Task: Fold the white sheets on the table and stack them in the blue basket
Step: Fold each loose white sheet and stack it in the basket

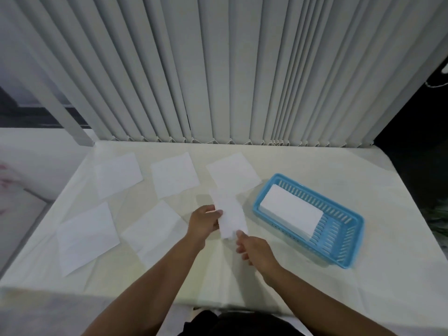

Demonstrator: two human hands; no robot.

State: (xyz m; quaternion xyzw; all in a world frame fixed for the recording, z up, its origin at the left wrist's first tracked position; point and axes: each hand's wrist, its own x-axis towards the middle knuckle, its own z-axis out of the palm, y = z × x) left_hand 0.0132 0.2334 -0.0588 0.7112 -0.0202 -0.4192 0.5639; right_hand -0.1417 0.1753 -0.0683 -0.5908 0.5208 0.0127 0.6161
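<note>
We've got a folded sheet (229, 213) up over the bench (303, 270); left hand (203, 224) pinches its left edge, right hand (254, 248) pinches the near corner; five flat sheets (173, 174) lie spread on the pale cloth-covered bench; blue basket (339, 253) sits right, holding a folded stack (291, 212); grey vertical blinds (218, 69) hang behind.
</note>
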